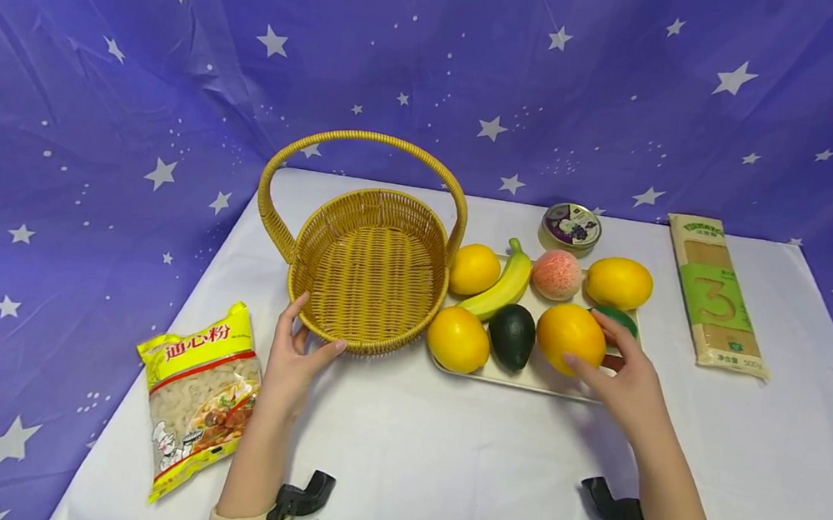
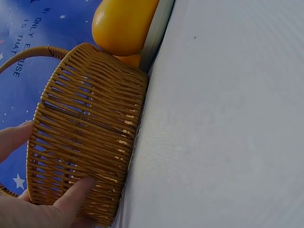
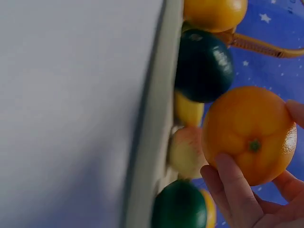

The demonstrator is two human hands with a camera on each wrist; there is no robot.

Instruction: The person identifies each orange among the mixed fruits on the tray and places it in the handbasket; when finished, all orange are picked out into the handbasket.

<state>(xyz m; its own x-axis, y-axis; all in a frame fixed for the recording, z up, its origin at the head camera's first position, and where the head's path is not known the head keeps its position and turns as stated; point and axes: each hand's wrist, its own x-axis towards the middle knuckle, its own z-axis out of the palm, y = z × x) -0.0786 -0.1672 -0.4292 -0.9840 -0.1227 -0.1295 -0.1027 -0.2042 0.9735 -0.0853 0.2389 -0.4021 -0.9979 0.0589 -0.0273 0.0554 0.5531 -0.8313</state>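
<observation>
A round wicker basket (image 1: 368,280) with a tall arched handle stands on the white table. My left hand (image 1: 293,365) grips its near-left rim; the left wrist view shows a digit (image 2: 78,192) against the woven outer wall. My right hand (image 1: 623,380) holds an orange (image 1: 569,339) between thumb and fingers, over the right part of a pale tray (image 1: 495,378). Seen from the right wrist, the orange (image 3: 251,137) is lifted, its stem end facing the camera. On the tray lie a dark avocado (image 1: 511,337), a banana (image 1: 500,289), a peach (image 1: 556,274) and a green fruit (image 1: 617,319), partly hidden by the right hand.
Several yellow fruits, one a front-left lemon (image 1: 458,339), also lie on the tray. Behind it sits a round tin (image 1: 570,228). A noodle packet (image 1: 718,293) lies right; a yellow pasta bag (image 1: 203,398) lies left. A starry purple cloth (image 1: 435,69) hangs behind.
</observation>
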